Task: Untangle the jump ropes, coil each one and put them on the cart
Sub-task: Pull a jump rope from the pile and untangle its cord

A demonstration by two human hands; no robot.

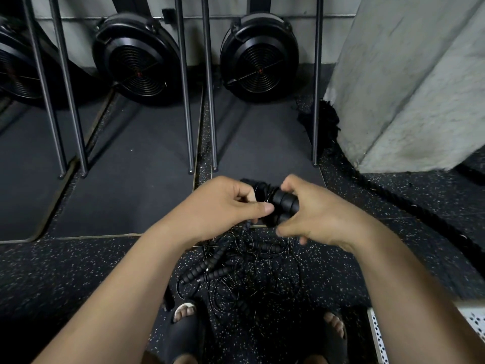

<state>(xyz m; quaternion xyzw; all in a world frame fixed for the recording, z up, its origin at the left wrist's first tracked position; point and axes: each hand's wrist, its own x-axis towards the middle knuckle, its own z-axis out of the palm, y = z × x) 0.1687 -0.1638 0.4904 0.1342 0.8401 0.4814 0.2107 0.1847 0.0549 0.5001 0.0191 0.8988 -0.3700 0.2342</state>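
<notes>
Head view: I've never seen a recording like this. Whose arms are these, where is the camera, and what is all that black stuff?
There is no machine here. The camera sits on a person's head and looks down, so the arms are their own. The left hand and right hand both grip black ribbed jump rope handles with thin cable wound round them. Below, more jump ropes lie tangled on the speckled floor, in front of the person's sandalled feet. By the far wall stand black fan wheels; a grey pillar rises on the right.
</notes>
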